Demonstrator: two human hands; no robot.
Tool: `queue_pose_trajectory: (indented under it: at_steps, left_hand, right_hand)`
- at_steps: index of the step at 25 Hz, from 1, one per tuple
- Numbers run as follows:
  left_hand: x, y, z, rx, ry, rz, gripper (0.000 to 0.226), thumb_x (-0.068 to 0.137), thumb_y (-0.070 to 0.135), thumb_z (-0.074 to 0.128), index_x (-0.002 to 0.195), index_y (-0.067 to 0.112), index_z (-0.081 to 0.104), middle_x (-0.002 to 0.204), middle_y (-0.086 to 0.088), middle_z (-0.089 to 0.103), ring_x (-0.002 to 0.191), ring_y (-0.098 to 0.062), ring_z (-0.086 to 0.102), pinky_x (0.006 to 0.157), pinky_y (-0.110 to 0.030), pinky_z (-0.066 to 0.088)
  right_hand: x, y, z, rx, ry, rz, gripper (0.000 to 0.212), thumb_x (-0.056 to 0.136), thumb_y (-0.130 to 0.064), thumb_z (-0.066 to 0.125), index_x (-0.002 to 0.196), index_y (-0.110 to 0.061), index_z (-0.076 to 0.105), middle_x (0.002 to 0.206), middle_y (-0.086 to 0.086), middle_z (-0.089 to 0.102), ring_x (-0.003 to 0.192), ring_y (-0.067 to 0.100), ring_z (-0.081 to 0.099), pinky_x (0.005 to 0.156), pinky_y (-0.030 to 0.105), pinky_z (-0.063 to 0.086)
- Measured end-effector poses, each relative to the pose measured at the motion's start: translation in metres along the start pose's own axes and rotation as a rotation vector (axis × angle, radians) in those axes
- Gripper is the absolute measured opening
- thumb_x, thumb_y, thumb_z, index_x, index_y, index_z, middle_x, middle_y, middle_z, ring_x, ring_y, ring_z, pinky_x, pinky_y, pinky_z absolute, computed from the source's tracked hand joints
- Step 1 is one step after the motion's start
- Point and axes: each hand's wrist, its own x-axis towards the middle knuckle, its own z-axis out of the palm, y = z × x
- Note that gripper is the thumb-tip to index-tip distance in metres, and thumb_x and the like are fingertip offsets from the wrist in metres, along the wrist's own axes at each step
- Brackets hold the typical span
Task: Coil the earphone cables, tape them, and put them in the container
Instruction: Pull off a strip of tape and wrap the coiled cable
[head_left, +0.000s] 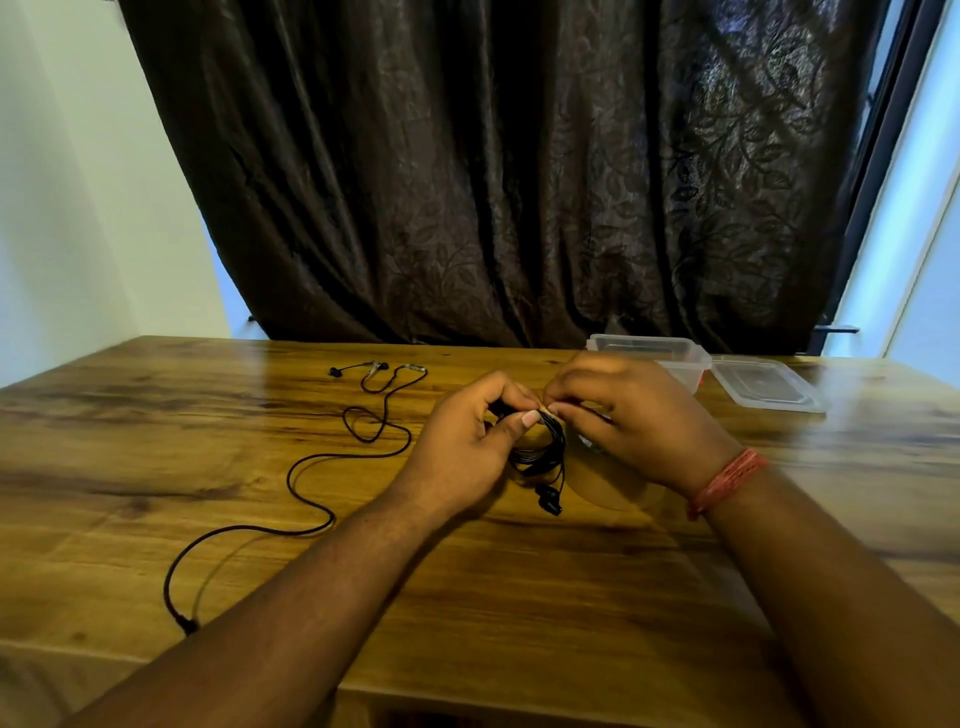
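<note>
A second earphone cable (332, 470) lies loose and uncoiled on the table's (156, 467) left half, trailing toward the near edge; it has yet to be wound. At centre, the left hand (467, 441) grips a finished black coil (543, 447), thumb pressed on it, an earbud hanging below. The right hand (628, 415) pinches the coil's top, likely taping it, though no tape shows clearly. By the far right edge sit the open container (660, 353) and its lid (769, 387), reachable and unblocked.
</note>
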Motion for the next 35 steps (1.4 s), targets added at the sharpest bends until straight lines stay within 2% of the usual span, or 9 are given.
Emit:
queue_pose_trajectory:
  at_steps: [6,9,12,15,19,22,26,31,35]
  left_hand:
    - [0.000,0.003,0.001,-0.065,-0.034,-0.024,0.020,0.091,0.003,0.064,0.083,0.022,0.059,0.095,0.009,0.069,0.095,-0.001,0.064,0.082,-0.015,0.049]
    - [0.000,0.004,0.001,-0.097,-0.026,-0.041,0.023,0.091,0.004,0.063,0.082,0.024,0.058,0.095,0.010,0.069,0.095,-0.002,0.064,0.079,-0.016,0.050]
    - [0.000,0.006,0.001,-0.079,-0.021,-0.063,0.022,0.092,0.007,0.063,0.083,0.026,0.058,0.096,0.013,0.067,0.091,0.001,0.062,0.062,-0.012,0.047]
    - [0.000,0.007,0.000,-0.075,-0.007,-0.081,0.021,0.092,0.009,0.063,0.084,0.027,0.058,0.097,0.014,0.067,0.089,0.002,0.062,0.057,-0.011,0.045]
    - [0.001,0.004,-0.001,-0.050,0.019,-0.099,0.018,0.092,0.012,0.063,0.085,0.027,0.059,0.099,0.014,0.068,0.091,0.001,0.062,0.061,-0.014,0.044]
    - [0.001,0.004,0.000,-0.041,0.025,-0.101,0.018,0.092,0.013,0.064,0.084,0.029,0.059,0.100,0.012,0.068,0.090,0.000,0.062,0.060,-0.014,0.043]
    - [0.001,0.004,0.001,-0.045,0.014,-0.096,0.019,0.092,0.011,0.064,0.083,0.027,0.059,0.097,0.012,0.069,0.084,0.003,0.061,0.061,-0.013,0.045]
    - [0.001,0.002,0.000,0.019,0.008,-0.054,0.019,0.092,0.009,0.063,0.082,0.024,0.059,0.095,0.013,0.069,0.092,0.005,0.062,0.082,-0.020,0.051]
    - [0.001,0.000,0.001,0.045,-0.003,-0.033,0.016,0.092,0.008,0.063,0.084,0.020,0.060,0.097,0.013,0.069,0.094,0.004,0.062,0.083,-0.021,0.052]
  right_hand:
    - [0.000,-0.006,0.004,0.025,0.058,0.039,0.026,0.086,-0.035,0.049,0.086,-0.017,0.067,0.087,-0.004,0.061,0.079,0.012,0.057,0.065,0.037,0.052]
    - [0.001,-0.005,0.005,0.022,0.082,0.062,0.023,0.083,-0.033,0.048,0.083,-0.017,0.064,0.086,-0.005,0.058,0.077,0.012,0.055,0.063,0.038,0.052]
    - [0.000,-0.001,0.004,0.052,0.113,0.102,0.015,0.085,-0.028,0.054,0.087,-0.016,0.064,0.088,-0.006,0.058,0.078,0.012,0.056,0.065,0.035,0.052]
    - [-0.002,0.003,0.003,0.108,0.073,0.110,0.012,0.090,-0.019,0.060,0.099,-0.017,0.067,0.096,-0.008,0.060,0.085,0.008,0.057,0.073,0.025,0.049]
    - [-0.003,0.001,0.005,0.175,0.139,0.143,0.019,0.094,-0.016,0.055,0.107,-0.018,0.068,0.101,-0.008,0.065,0.093,0.006,0.061,0.080,0.029,0.053]
    - [-0.003,-0.002,0.004,0.215,0.189,0.142,0.015,0.093,-0.018,0.062,0.107,-0.018,0.066,0.099,-0.009,0.066,0.093,0.005,0.062,0.080,0.030,0.054]
    - [-0.001,0.001,0.007,0.105,0.107,0.058,0.012,0.090,-0.016,0.066,0.102,-0.016,0.070,0.095,-0.006,0.066,0.086,0.008,0.062,0.075,0.031,0.054]
    - [-0.002,0.004,0.006,-0.017,0.083,0.009,0.015,0.090,-0.019,0.066,0.104,-0.015,0.070,0.095,0.000,0.068,0.084,0.016,0.064,0.070,0.035,0.055]
    - [-0.001,0.004,0.002,-0.082,0.022,-0.030,0.027,0.093,-0.031,0.052,0.104,-0.016,0.070,0.094,0.000,0.070,0.084,0.017,0.065,0.068,0.036,0.056]
